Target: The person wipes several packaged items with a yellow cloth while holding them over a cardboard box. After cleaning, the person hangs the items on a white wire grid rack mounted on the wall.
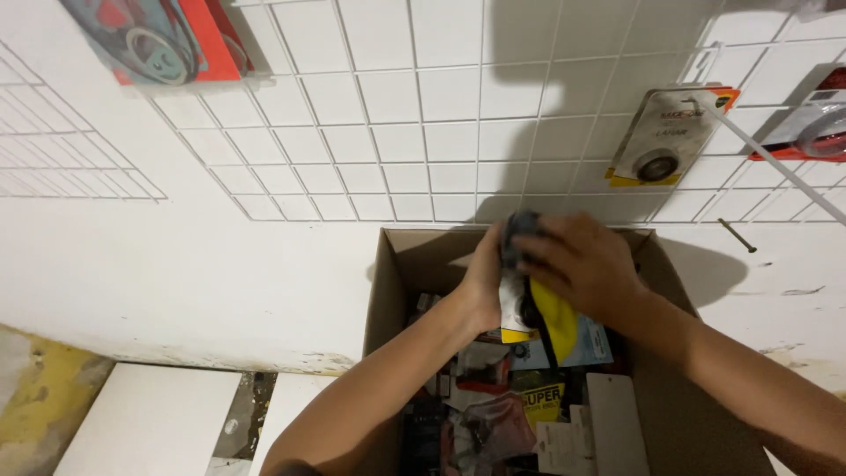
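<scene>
Both hands over cardboard box (392,291) far edge | left hand (485,282), right hand (586,264) clamped on yellow-backed packet (551,317) | I keep it level, clear of box walls.

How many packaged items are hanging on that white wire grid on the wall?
3 in view: a red-edged package at the upper left, a yellow-and-orange carded package at the right, and a red one cut off by the right edge. More may hang beyond the picture.

yellow-white pkg (538,313), brown box (392,273)
</scene>
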